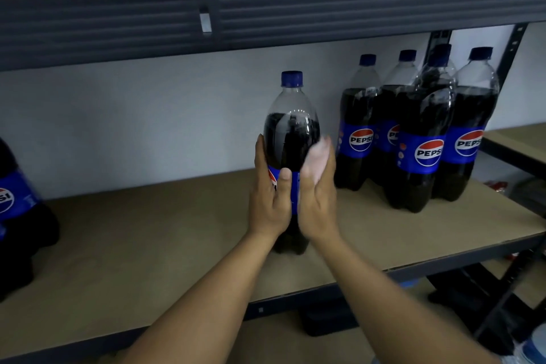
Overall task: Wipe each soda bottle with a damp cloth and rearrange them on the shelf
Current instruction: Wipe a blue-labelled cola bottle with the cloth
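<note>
A Pepsi bottle with a blue cap stands upright on the brown shelf board, near the middle. My left hand grips its left side at the label, thumb across the front. My right hand holds a pale cloth against the bottle's right side; its fingers are blurred and partly hidden by the cloth. Several more Pepsi bottles stand clustered at the right end of the shelf. Another Pepsi bottle is cut off by the left edge.
A dark metal beam of the upper shelf runs across just above the bottle caps. A black upright post stands behind the right cluster. Bare board lies between the held bottle and both bottle groups. Dark items sit below the shelf at lower right.
</note>
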The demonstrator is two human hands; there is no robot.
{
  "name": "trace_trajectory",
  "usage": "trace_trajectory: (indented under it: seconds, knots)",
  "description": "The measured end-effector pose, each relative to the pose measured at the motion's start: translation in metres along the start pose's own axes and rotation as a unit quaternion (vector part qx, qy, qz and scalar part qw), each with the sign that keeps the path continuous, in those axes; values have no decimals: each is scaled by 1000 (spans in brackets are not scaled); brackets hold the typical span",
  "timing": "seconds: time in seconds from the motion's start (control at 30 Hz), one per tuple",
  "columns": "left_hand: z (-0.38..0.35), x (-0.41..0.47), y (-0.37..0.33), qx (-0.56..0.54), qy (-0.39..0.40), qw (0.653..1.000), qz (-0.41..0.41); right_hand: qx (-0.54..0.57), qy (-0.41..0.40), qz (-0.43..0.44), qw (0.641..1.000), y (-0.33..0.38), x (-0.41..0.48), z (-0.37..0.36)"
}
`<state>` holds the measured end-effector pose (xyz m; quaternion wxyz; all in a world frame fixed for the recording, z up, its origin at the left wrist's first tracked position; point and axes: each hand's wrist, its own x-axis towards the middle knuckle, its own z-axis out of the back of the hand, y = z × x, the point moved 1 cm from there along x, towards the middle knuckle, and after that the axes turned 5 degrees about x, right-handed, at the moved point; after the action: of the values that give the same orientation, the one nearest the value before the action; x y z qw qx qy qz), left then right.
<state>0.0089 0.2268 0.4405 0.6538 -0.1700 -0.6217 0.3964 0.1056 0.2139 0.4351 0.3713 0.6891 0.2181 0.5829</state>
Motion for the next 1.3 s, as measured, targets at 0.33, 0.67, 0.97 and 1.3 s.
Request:
trace_trajectory:
  seconds: [0.33,0.67,0.97,1.3]
  knots:
    - [0,-1,0,-3,8,1000,-3,35,-36,26,998,53,51,-4]
    - [0,-1,-2,13,-1,1000,-3,-15,4,17,1000,17,14,-1]
    - [-7,-6,-3,31,-17,999,22,13,0,-74,997,-44,-46,4]
    - [3,4,7,-16,29,998,54,11,-17,-110,994,-51,-48,5]
